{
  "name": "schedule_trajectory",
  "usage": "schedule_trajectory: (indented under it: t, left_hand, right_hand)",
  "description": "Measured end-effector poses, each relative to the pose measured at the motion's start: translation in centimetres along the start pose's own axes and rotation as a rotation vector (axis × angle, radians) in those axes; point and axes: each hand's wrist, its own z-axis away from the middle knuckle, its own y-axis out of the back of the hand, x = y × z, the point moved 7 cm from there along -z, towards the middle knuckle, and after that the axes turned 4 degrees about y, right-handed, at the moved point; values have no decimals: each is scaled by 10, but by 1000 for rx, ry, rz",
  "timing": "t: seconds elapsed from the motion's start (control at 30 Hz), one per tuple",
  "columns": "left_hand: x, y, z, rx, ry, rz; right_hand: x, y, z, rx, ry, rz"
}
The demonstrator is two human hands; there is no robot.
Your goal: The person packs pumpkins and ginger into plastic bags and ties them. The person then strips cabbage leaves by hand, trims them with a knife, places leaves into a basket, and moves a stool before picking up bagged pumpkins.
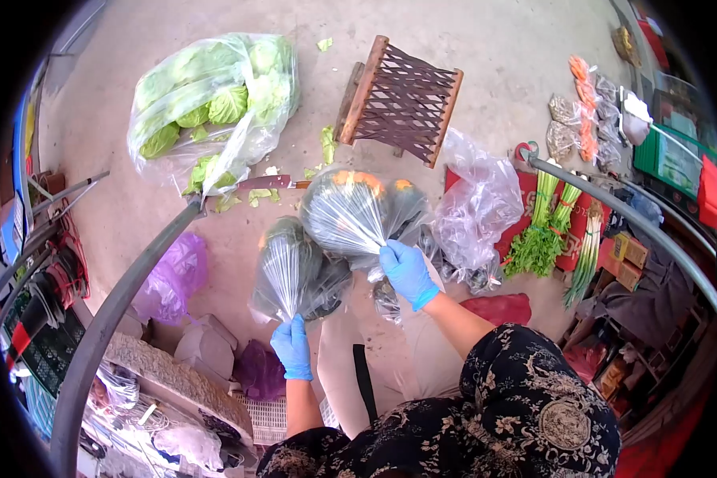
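Observation:
My left hand (292,348), in a blue glove, is closed around the gathered neck of a clear plastic bag (283,267) with dark green contents. Higher and to the right, my gloved right hand (410,273) grips the twisted neck of another clear plastic bag (346,211). Dark green and orange produce shows through it; the kind is unclear. Both bags hang or rest in front of my knees; I cannot tell which. Just beyond them lies a broad knife (263,182). A crumpled clear plastic bag (482,207) is right of my right hand.
A large bag of cabbages (227,103) lies far left, near a low woven stool (402,99). Celery (538,231) and green onions (587,255) lie right. Metal bars (127,311) (637,223) flank me. A purple bag (171,279) sits left.

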Motion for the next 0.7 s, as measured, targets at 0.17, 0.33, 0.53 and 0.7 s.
schedule_trajectory:
  t: [0.17,0.33,0.53,0.7]
  left_hand:
    - [111,-3,21,3,-122,-36]
    - [198,-38,27,23,-154,-62]
    - [298,-91,27,-34,-236,-164]
    - [367,-154,28,-218,-308,-194]
  right_hand:
    - [-22,77,4,107,40,-98]
    - [-12,145,-11,153,7,-246]
    - [4,240,-31,279,-56,-319]
    - [30,315,-37,526,-95,-364]
